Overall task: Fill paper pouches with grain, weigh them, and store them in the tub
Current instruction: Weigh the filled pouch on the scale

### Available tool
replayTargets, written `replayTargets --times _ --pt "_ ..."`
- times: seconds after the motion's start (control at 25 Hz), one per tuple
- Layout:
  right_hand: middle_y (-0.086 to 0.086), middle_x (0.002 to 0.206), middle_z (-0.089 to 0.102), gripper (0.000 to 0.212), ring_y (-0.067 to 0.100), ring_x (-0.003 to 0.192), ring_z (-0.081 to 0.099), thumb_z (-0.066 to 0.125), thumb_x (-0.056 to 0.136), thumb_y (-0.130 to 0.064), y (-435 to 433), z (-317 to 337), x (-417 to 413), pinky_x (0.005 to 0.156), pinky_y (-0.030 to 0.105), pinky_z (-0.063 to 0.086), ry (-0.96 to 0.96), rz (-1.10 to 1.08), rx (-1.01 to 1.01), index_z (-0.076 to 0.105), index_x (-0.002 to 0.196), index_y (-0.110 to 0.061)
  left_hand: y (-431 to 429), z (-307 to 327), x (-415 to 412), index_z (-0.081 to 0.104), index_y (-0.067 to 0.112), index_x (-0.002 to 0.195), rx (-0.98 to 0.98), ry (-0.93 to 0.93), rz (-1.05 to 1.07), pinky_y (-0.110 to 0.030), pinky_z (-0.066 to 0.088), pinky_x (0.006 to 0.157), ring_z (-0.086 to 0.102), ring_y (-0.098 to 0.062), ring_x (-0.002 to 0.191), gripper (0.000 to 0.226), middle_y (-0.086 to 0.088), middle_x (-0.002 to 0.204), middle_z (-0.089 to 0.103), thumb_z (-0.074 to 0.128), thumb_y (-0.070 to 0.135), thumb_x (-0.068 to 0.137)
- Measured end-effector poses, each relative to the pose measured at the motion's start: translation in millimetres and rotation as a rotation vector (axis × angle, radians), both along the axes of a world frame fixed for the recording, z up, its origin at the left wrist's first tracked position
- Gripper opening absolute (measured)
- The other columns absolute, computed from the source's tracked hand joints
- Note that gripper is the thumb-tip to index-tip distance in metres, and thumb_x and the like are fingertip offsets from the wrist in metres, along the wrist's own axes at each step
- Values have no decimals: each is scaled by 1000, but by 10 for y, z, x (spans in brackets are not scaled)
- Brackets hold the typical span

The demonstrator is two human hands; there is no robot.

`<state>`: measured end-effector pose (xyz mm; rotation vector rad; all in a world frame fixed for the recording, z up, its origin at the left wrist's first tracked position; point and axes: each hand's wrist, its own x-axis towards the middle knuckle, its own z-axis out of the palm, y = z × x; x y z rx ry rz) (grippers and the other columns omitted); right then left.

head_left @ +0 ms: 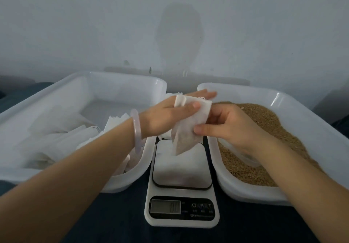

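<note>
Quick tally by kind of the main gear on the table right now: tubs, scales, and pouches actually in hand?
White plastic tubs: 2, the left tub with paper pouches, the right tub with grain
Digital scale: 1
Pouch in hand: 1, held by the left hand and right hand above the scale
Total: 4

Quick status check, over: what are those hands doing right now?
Left hand and right hand both gripping one paper pouch, held above the scale. Pouch partly filled with grain. Nothing blocking the scale platform.
</note>
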<state>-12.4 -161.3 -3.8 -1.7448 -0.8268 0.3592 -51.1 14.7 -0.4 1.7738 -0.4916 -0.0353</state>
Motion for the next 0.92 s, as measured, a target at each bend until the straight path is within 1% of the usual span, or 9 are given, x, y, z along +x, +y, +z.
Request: replayTargets --times 0.08,0.16,0.24,0.32,0.48,0.64,0.72,0.84,0.92 --pt "0 83 73 25 14 76 67 79 71 -23 40 -93 10 78 34 54 -137 -91 -90 71 89 -7 84 -35 13 49 31 122 96 2 107 -17 47 88 57 -1 108 34 9 115 58 51 33 87" --pt "-10 69 66 24 9 65 57 79 69 -34 41 -163 -15 66 28 45 -275 -145 -204 69 76 -14 132 -52 16 57 35 101 339 -29 185 -6 44 67 58 9 80 31 16 92 62 69 42 73" --pt "-14 68 65 30 13 67 60 77 64 -44 18 -192 -29 68 32 47 -314 -194 -269 63 67 -18 160 -94 12 62 33 82 555 -28 233 -6 39 58 55 7 67 29 18 74 61 83 38 63" --pt "-12 73 67 35 7 74 63 76 56 -53 -4 -198 -27 72 29 47 -287 -214 -274 62 68 -23 172 -120 0 64 27 68 586 -16 240 -11 37 53 50 2 57 21 17 60 57 84 28 63" --pt "-13 76 68 25 -8 69 60 80 64 -39 9 -217 -27 64 9 40 -288 -133 -326 63 76 -25 183 -132 -12 71 16 76 636 -16 228 -31 47 68 60 -19 70 11 -4 72 67 79 14 69" --pt "-15 58 59 32 1 45 43 77 64 -43 17 -225 -27 48 14 30 -378 -153 -381 63 67 -15 159 -130 -15 69 20 83 617 -27 234 -39 51 75 63 -24 80 19 -7 82 69 77 10 70" --pt "-13 64 61 37 3 54 50 74 56 -54 31 -222 -36 54 21 37 -366 -154 -404 64 70 -21 154 -138 -15 66 26 82 628 -16 232 -42 53 78 64 -25 82 21 -8 85 69 78 13 69" --pt "-13 83 68 39 5 83 62 74 49 -58 49 -216 -56 79 31 49 -327 -141 -417 64 76 -31 135 -151 -30 65 30 82 638 21 226 -46 51 82 65 -24 85 24 -8 89 69 81 23 66" --pt "-13 83 67 39 3 84 61 75 49 -58 53 -204 -60 81 30 49 -331 -142 -421 64 77 -32 120 -144 -38 65 30 83 629 27 228 -47 51 82 65 -24 87 26 -7 90 69 82 28 64"
